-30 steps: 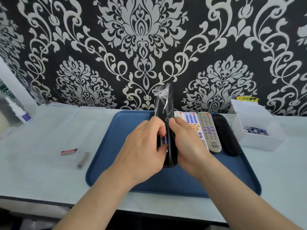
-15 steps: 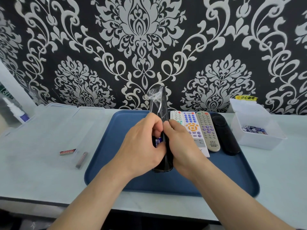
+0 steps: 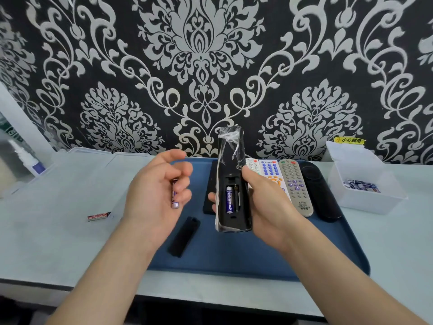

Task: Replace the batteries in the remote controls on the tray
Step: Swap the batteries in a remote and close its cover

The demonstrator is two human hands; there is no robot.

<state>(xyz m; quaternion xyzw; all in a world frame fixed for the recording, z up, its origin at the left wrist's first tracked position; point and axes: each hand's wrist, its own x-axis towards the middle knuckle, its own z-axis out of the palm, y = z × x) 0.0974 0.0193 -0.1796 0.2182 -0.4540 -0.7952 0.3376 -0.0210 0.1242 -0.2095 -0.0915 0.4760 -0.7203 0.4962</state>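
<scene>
My right hand grips a black remote in a clear plastic sleeve, held upright over the blue tray with its back towards me. Its battery bay is uncovered and one blue battery sits in the left slot; the right slot looks empty. My left hand is off to the left and holds a second battery in its curled fingers. The black battery cover lies on the tray's left part.
Several more remotes lie side by side on the tray: a black one, a white one, a grey one, a black one. A white box with batteries stands right. A used battery lies on the table left.
My left hand has drawn away to the left with a battery taken out of the remote. The cover that was hidden before now lies on the tray.
</scene>
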